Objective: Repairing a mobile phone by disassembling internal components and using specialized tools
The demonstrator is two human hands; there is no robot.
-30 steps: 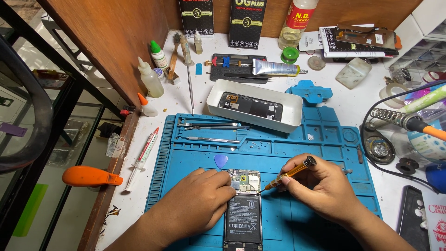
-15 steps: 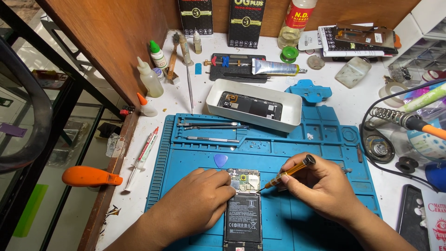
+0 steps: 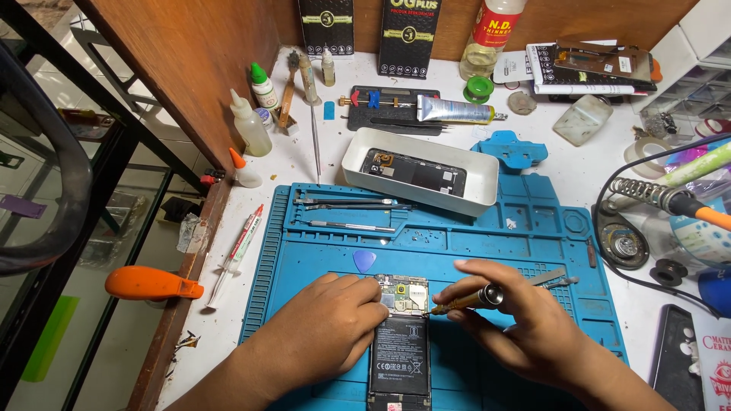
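An opened phone (image 3: 401,339) with its back off lies on the blue work mat (image 3: 495,243), showing a black battery and the circuit board at its top. My left hand (image 3: 327,331) rests on the phone's left edge and holds it down. My right hand (image 3: 518,320) grips a small brass-coloured screwdriver (image 3: 468,300), its tip touching the right side of the circuit board. A blue triangular pick (image 3: 365,261) lies on the mat just above my left hand.
A white tray (image 3: 457,194) holding another phone part stands behind the mat. Tweezers and metal tools (image 3: 346,205) lie on the mat's upper left. Bottles, a syringe (image 3: 237,243), a soldering iron stand (image 3: 647,198), and an orange-handled tool (image 3: 148,283) surround the mat.
The screwdriver has tipped lower and more level, its tip still at the circuit board. My left hand stays on the phone.
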